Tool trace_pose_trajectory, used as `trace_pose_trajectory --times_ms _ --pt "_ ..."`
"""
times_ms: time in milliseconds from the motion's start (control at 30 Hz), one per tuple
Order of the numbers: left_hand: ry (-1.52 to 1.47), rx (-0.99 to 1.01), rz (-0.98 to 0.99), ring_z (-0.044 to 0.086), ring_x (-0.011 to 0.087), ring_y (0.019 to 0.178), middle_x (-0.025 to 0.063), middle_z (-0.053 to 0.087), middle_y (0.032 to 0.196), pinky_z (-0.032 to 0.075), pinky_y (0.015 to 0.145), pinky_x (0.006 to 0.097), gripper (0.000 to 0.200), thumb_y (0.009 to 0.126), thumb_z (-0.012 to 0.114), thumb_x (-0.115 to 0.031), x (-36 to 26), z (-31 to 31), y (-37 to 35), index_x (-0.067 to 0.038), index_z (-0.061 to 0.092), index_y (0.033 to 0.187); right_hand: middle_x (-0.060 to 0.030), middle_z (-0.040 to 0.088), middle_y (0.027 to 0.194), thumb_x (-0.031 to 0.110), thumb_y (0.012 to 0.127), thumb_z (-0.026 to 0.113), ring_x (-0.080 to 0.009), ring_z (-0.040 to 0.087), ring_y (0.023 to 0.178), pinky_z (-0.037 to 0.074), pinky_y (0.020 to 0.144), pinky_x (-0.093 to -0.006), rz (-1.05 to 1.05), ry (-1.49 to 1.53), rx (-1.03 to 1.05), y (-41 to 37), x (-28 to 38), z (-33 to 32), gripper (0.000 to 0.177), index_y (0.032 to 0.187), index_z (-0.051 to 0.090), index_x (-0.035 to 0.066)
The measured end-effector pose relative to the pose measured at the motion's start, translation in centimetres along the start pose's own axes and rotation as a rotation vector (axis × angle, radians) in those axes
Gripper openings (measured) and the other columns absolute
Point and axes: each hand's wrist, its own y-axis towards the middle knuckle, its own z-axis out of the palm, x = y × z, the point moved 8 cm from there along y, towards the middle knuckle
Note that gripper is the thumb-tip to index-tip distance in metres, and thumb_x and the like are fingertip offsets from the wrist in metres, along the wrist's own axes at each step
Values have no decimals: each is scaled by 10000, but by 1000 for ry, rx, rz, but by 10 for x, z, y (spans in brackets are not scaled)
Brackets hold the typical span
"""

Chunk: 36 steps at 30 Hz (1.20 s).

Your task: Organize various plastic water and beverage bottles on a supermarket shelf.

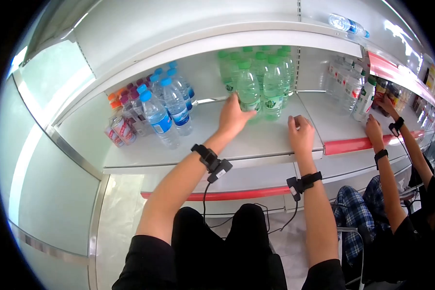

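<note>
My left hand (234, 116) is wrapped round the lower left side of a green plastic bottle (248, 87) at the front of a group. Its thumb lies across the bottle's front, and the other fingers are partly hidden behind it. The bottle is upright with a green cap. Just to its right is another green bottle (273, 92), with several more behind. My right hand (301, 134) hovers or rests near the shelf's front edge, fingers curled in, with nothing visible in them. Both wrists wear black straps with cabled modules.
Blue-capped water bottles (160, 121) stand on the left of the shelf (212, 140), beside drink cans (123, 129) and orange-capped bottles. A bottle (348, 25) lies on the upper shelf. At right, a co-worker's hands (373, 130) are by a white bottle (365, 99). Cables hang below.
</note>
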Motion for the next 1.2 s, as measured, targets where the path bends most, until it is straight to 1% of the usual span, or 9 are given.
trace_pose_trajectory --times_ms 33,100,233,300,500,867,1000,1067,1200 --pt "5 -6 -4 606 382 1086 227 621 1157 505 895 436 658 712 835 -276 8 2 -4 28 521 1205 -159 660 738 200 880 658 -344 613 755 488 712 -448 -9 9 -3 0 1 0 265 742 629 -24" --pt "24 32 -83 682 268 850 142 703 968 532 772 366 548 700 854 -299 21 11 -7 21 619 1077 -160 661 741 206 881 657 -345 613 756 488 710 -449 -10 -1 7 1 0 1 270 746 630 -26" --pt "62 2 -79 688 253 840 126 713 915 529 757 358 498 704 848 -315 15 17 -1 20 647 1012 -161 664 750 227 883 653 -346 615 753 491 706 -447 -8 -35 9 0 0 0 286 755 631 -27" --pt "-75 -10 -111 677 341 898 185 697 967 527 789 406 465 700 832 -282 14 19 3 24 610 970 -162 663 749 230 885 650 -347 614 751 489 705 -447 7 -8 12 0 2 0 291 754 629 -29" --pt "-102 -82 -75 689 265 845 134 709 973 535 752 363 495 712 847 -266 14 24 -2 18 618 1046 -168 658 741 214 887 644 -349 612 743 483 703 -445 6 -20 7 -1 2 -3 285 753 626 -38" --pt "-106 -185 -7 661 231 906 136 669 1076 542 771 350 447 801 771 -177 26 28 -16 16 585 1159 -168 660 738 209 889 641 -349 614 737 481 704 -440 -4 -3 -5 0 3 -2 284 748 628 -37" --pt "-487 -291 18 643 244 955 148 603 1162 543 779 351 436 851 679 -86 -4 -33 -65 -4 546 1259 -179 656 739 212 891 639 -355 614 730 480 694 -440 -3 -32 -1 1 4 -5 284 764 636 -42" --pt "-326 -247 75 628 217 957 130 591 1171 531 736 304 404 869 649 -41 -13 -68 -95 -43 554 1262 -183 653 737 211 890 637 -358 614 727 480 690 -440 7 -57 7 -1 3 -3 282 770 639 -44" --pt "121 -700 248 511 298 1167 151 540 1234 463 899 379 457 840 700 -85 -1 -150 -142 -29 530 1260 -190 647 737 209 886 637 -359 613 719 479 683 -437 -12 -30 -7 1 1 -2 272 783 639 -43"
